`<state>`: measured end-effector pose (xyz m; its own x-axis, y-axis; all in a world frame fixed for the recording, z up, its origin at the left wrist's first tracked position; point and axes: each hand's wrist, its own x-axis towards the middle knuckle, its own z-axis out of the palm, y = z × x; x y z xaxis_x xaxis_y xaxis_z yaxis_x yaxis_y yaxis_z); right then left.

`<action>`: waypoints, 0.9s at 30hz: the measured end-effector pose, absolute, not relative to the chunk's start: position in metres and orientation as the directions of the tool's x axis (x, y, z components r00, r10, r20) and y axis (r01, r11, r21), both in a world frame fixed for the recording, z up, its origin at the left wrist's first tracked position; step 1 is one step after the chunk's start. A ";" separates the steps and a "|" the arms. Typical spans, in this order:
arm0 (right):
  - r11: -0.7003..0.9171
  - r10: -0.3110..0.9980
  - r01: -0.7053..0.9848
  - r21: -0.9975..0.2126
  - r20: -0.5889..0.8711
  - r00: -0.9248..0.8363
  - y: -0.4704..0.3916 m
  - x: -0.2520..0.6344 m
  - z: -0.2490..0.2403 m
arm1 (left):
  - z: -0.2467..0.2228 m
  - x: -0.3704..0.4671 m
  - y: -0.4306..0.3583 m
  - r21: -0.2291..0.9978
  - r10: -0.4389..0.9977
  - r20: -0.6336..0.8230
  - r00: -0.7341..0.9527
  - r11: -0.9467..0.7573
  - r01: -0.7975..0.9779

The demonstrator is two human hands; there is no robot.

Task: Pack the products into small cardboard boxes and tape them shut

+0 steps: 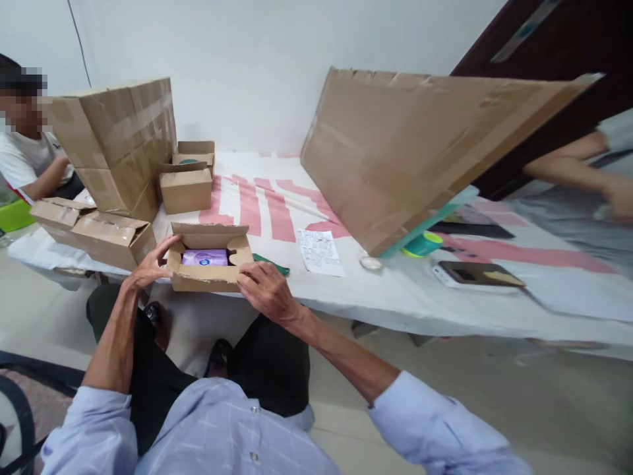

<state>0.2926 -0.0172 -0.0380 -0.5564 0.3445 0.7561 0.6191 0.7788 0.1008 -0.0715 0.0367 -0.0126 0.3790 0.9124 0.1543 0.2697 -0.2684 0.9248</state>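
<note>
An open cardboard box [205, 280] stands at the table's front edge, its back flap raised. Inside it lies a purple packet [204, 257]. My left hand [152, 265] grips the box's left end, thumb and fingers closed on the cardboard. At the right front corner my right hand [267, 290] has its fingers bent and closed on the box's edge; the fingertips are partly hidden. Behind the box, a green item [271, 264] pokes out to the right. A printed paper sheet [320, 252] lies further right on the cloth.
Stacked cartons [113, 132] and smaller boxes [186, 190] stand at the left and back. A large cardboard panel [405, 145] leans at the right, near a tape roll [423, 244] and a phone [479, 274]. One person sits far left; another person's arm shows at right.
</note>
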 end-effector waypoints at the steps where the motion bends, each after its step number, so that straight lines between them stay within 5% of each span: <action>1: 0.774 0.346 0.625 0.104 0.757 -0.554 -0.022 0.294 -0.042 | -0.014 -0.071 0.035 0.939 0.907 0.154 0.391 -0.258 0.229; 7: 0.783 0.497 0.621 -0.026 0.627 -0.600 -0.017 0.302 -0.032 | -0.014 -0.060 0.029 0.812 0.927 0.178 0.329 -0.328 0.483; 12: 0.738 0.655 0.653 -0.167 0.408 -0.636 0.025 0.278 0.020 | -0.020 -0.050 0.025 0.773 0.910 0.248 0.331 -0.392 0.499; 19: 0.620 0.780 0.781 0.073 -0.166 -0.603 0.072 0.234 0.055 | -0.016 -0.043 0.020 0.802 0.926 0.205 0.318 -0.345 0.487; 27: 0.647 0.760 0.761 0.053 -0.124 -0.638 0.070 0.243 0.052 | -0.020 -0.041 0.032 0.843 0.931 0.210 0.298 -0.327 0.427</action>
<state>0.2430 0.0704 0.0522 -0.6380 0.7601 -0.1236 0.7606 0.6470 0.0533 -0.0409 0.0316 -0.0199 0.2976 0.9312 0.2104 0.4272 -0.3270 0.8430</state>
